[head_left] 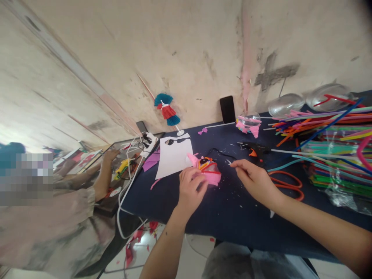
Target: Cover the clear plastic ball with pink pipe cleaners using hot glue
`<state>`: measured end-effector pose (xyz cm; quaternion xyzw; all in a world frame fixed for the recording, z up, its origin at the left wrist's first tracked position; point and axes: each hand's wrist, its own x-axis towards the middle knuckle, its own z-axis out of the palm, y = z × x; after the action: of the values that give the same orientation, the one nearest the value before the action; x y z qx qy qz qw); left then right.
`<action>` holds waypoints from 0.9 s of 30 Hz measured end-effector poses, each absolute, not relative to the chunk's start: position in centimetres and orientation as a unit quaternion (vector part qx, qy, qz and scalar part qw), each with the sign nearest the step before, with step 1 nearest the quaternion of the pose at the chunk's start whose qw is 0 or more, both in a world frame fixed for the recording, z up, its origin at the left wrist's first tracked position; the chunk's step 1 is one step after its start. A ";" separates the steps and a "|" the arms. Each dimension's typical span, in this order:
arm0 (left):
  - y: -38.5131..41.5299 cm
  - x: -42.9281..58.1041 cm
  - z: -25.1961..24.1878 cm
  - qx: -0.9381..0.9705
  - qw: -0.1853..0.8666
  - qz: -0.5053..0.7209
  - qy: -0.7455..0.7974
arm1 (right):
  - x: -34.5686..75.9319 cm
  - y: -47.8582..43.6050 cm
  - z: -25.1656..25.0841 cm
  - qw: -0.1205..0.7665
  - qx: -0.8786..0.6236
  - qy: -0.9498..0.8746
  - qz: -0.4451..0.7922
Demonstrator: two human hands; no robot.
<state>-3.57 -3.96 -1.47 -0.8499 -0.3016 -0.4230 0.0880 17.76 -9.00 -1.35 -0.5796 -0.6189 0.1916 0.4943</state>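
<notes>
My left hand (190, 188) is closed around a small pink craft fish (208, 170) with an orange face and a clear dome, resting on the dark blue table (232, 209). To its right, my right hand (252, 180) pinches something tiny and white at its fingertips near the fish. A white paper sheet (174, 157) with cut-outs lies just left of the fish.
Orange-handled scissors (286, 182) and a black glue gun (255, 150) lie by my right hand. A heap of coloured pipe cleaners (328, 147) and clear domes (286, 104) fill the right. A phone (227, 109) and a blue-red paper fan figure (167, 110) lean at the wall. Another person (58, 209) sits at left.
</notes>
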 end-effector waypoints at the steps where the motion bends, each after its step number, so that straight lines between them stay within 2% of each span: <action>1: -3.9 -3.8 -1.5 -0.849 0.088 -0.427 -0.298 | 17.9 -9.2 -1.3 0.490 -0.587 -0.614 0.196; 6: -4.1 -4.7 -2.3 -0.849 0.091 -0.437 -0.283 | 18.7 -9.6 -1.3 0.496 -0.594 -0.606 0.182; 18: -4.6 -5.6 -3.2 -0.844 0.088 -0.449 -0.280 | 16.1 -8.2 -2.2 0.442 -0.582 -0.633 0.254; 27: -4.6 -6.1 -3.4 -0.842 0.080 -0.452 -0.284 | 15.4 -7.9 -2.2 0.450 -0.577 -0.645 0.222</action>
<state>-6.15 -4.57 -3.36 -0.8416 -0.2842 -0.4522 0.0805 15.45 -7.87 -2.20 -0.5768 -0.6446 0.2219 0.4500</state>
